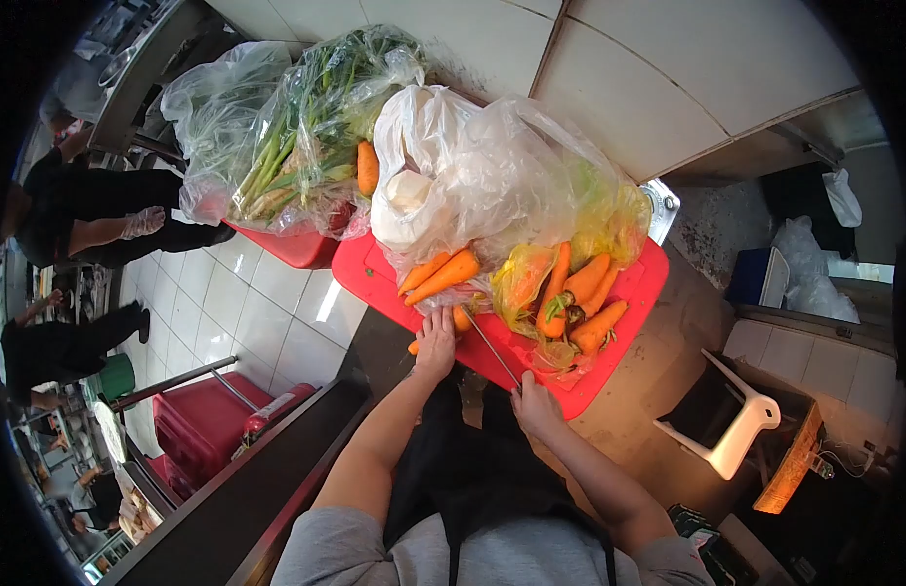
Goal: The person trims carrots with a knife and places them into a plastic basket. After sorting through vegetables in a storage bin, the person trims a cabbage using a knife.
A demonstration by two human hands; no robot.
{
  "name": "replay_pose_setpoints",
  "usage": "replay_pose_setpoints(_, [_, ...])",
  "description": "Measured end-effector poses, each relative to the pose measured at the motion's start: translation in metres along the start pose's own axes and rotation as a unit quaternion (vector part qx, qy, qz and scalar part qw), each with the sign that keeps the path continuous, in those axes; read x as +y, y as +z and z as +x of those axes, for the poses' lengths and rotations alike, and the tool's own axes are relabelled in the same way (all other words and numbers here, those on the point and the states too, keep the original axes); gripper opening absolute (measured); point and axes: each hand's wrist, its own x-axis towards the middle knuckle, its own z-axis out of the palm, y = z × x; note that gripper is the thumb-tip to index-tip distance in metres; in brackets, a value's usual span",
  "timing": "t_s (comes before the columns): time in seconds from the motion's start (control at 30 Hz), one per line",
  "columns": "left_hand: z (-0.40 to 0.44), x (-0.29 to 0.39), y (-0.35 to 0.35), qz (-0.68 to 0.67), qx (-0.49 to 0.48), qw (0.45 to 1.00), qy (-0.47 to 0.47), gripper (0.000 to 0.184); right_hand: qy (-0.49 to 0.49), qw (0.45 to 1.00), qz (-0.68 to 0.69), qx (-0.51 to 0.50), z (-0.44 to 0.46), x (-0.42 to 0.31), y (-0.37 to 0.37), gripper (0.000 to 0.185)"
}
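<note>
My left hand (435, 344) is closed over a carrot (462, 318), pressing it near the front edge of a red cutting board (355, 266). Most of that carrot hides under the fingers. In my right hand (537, 406) is the handle of a knife (493, 346), its blade pointing away from me with the tip near the held carrot. Two orange carrots (445, 276) lie just beyond my left hand. On the board's right side, several carrots (597, 326) rest in and around a thin yellow plastic bag (516, 283).
Large white plastic bags (423, 137) cover the back of the board. Left of them, bagged green onions (282, 146) sit above another red surface (292, 246). A tiled wall (658, 59) stands behind. Other people (101, 210) stand at far left; a white stool (741, 430) is at right.
</note>
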Motion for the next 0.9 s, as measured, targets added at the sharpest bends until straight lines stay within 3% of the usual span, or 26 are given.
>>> replay_pose_setpoints(0.23, [0.002,-0.008,-0.003,-0.053,-0.017,0.998,0.025,0.073,0.016,0.998,0.066,0.004,0.054,0.004,0.035,0.030])
replay_pose_setpoints(0.37, [0.000,-0.016,-0.017,-0.123,-0.029,0.991,0.037,0.078,-0.042,0.989,0.138,0.007,0.049,0.053,0.028,0.035])
replay_pose_setpoints(0.47, [0.011,-0.014,-0.040,-0.170,0.111,0.973,0.111,0.076,-0.038,0.993,0.113,-0.015,0.034,0.084,0.017,0.037])
replay_pose_setpoints(0.57, [0.054,-0.001,-0.066,-0.140,0.197,0.966,0.092,0.072,0.026,0.993,0.101,-0.053,0.014,0.084,0.004,0.037])
replay_pose_setpoints(0.67, [0.100,-0.003,-0.056,0.005,0.141,0.989,0.033,0.070,0.040,0.992,0.111,-0.044,0.009,0.091,0.010,0.036])
replay_pose_setpoints(0.9, [0.111,0.024,-0.078,-0.004,0.183,0.983,0.028,0.074,0.011,0.989,0.142,-0.028,-0.003,0.071,0.013,0.034])
